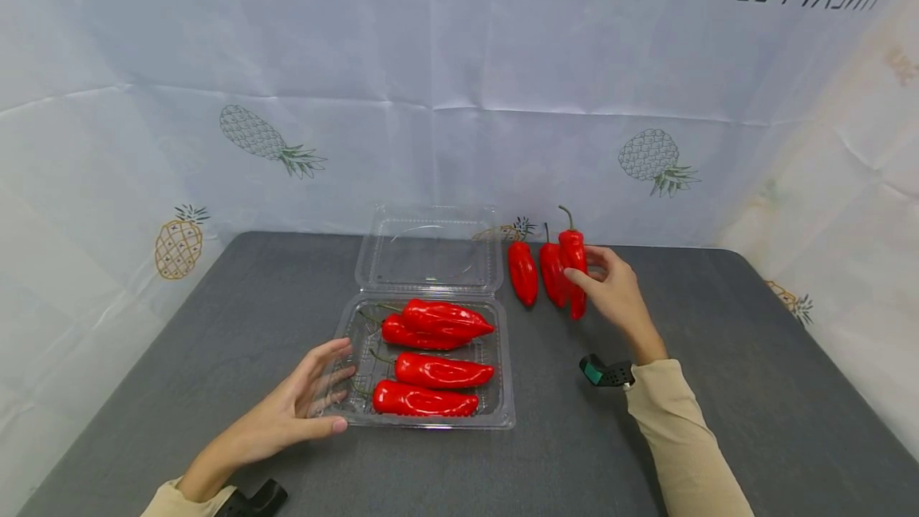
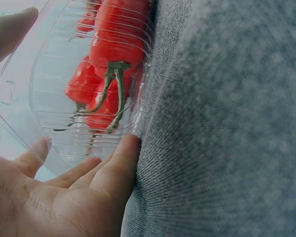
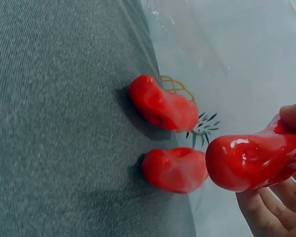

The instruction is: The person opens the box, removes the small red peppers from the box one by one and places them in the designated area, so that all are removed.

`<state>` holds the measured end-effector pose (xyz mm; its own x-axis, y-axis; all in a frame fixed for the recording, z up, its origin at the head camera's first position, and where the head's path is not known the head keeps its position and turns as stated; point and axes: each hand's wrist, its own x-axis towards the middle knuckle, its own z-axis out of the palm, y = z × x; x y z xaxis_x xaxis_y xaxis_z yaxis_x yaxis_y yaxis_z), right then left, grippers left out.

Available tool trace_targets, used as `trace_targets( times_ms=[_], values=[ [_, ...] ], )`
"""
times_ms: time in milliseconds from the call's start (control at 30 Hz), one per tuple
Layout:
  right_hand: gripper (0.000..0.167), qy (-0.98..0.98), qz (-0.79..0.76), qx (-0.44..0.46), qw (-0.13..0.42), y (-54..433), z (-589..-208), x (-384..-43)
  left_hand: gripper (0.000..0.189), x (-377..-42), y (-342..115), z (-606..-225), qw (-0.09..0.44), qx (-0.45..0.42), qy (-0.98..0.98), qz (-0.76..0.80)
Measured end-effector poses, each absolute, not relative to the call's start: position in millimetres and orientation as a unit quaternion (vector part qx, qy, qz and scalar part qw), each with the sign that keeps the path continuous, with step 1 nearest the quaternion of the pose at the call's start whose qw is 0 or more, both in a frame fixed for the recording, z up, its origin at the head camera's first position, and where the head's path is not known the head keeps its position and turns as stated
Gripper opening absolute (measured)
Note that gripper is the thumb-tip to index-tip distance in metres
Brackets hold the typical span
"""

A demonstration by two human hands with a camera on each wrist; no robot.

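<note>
Red pepper [image 1: 572, 252] (glossy) sits pinched between right fingers [image 3: 260, 212].

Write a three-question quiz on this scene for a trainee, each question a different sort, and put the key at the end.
1. Count: how many red peppers lie inside the clear tray?
2. True or false: the lid is closed over the tray.
3. Multiple choice: what is the right hand doing?
A) Resting flat on the table
B) Gripping a single pepper
C) Pressing on the tray

Key:
1. Four.
2. False; the lid is folded back from the tray's far edge.
3. B.
</note>
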<state>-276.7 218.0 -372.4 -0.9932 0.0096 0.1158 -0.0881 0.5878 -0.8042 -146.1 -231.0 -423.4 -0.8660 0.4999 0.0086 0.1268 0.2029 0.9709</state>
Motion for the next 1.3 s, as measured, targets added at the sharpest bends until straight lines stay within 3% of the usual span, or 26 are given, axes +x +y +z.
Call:
trace_targets(
  times_ms=[1300],
  values=[
    [0.066, -0.921, 0.389, -0.002, 0.016, 248.5, -397.2, -311.7, 0.092, -147.4, -231.6, -425.8, 0.152, 0.219, 0.745, 0.611]
  ],
)
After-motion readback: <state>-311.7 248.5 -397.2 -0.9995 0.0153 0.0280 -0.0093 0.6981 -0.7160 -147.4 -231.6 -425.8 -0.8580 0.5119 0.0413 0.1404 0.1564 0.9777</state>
